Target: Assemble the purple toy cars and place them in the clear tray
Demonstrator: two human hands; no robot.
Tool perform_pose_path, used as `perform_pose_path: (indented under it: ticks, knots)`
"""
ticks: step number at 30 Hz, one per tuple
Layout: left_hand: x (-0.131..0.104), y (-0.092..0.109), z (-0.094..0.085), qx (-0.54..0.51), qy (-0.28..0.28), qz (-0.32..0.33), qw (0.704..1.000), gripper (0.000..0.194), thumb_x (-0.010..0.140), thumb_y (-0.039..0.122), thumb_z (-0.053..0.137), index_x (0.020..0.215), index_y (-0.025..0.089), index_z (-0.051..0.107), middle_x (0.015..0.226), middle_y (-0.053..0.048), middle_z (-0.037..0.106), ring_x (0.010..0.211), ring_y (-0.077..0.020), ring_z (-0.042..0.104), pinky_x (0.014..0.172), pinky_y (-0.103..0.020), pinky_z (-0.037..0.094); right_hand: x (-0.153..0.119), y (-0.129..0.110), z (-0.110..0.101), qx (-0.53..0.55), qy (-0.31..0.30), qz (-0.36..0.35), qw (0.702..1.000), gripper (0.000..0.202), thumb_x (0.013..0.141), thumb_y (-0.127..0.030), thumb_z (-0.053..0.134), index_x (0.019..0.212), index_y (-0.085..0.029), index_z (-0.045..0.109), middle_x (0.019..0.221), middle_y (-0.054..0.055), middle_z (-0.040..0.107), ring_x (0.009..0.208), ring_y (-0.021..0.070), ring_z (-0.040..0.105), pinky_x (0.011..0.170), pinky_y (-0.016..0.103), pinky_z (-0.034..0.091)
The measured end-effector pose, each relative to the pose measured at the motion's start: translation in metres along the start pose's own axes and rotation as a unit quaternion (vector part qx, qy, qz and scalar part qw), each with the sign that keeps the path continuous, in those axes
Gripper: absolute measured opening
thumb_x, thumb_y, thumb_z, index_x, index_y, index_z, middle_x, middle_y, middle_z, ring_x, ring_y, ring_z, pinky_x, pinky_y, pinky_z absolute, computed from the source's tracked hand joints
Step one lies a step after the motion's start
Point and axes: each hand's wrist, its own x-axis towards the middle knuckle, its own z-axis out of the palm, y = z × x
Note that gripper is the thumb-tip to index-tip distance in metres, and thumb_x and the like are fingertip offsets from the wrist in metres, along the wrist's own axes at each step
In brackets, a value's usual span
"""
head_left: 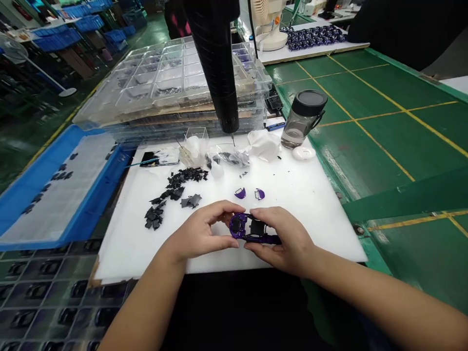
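Observation:
Between my hands, over the near part of the white work board (321,209), is a purple toy car body shell (258,229) with black parts inside. My left hand (204,229) pinches its rounded left end between thumb and fingers. Around its right end, my right hand (287,239) is closed and hides part of it. Just beyond lie two small purple curved pieces, a left one (240,193) and a right one (259,194). Loose black plastic pieces (175,187) are spread to the left, with a few grey flat pieces (190,201) beside them.
A black electric screwdriver (219,73) hangs over the board, bit down. Behind it stand stacked clear compartment trays (161,92). A lidded bottle (302,119) and a white oval case (304,153) are at the back right. A blue bin (66,239) borders the left side.

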Motion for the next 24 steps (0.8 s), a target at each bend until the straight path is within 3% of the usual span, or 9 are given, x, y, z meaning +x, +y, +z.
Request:
perform_pose_path:
  ticks: [11, 24]
  knots:
    - [0.0011, -0.0011, 0.0010, 0.042, -0.002, 0.079, 0.996, 0.045, 0.086, 0.021, 0.078, 0.127, 0.024, 0.059, 0.119, -0.010, 0.055, 0.108, -0.0279, 0.054, 0.091, -0.038, 0.046, -0.0017, 0.0013, 0.0009, -0.081, 0.036, -0.072, 0.993, 0.058, 0.075, -0.020, 0.082, 0.122, -0.001, 0.053, 0.110, 0.020, 0.065, 0.105, 0.0235, 0.061, 0.090, 0.037, 0.055]
    - [0.0011, -0.0023, 0.0021, 0.062, 0.006, 0.094, 0.994, 0.045, 0.086, 0.019, 0.077, 0.127, 0.023, 0.056, 0.120, -0.012, 0.055, 0.109, -0.0289, 0.053, 0.092, -0.040, 0.046, -0.0036, 0.0018, -0.0006, -0.120, 0.051, -0.094, 0.987, 0.057, 0.072, -0.022, 0.084, 0.119, -0.003, 0.057, 0.110, 0.018, 0.068, 0.105, 0.0232, 0.063, 0.083, 0.037, 0.057]
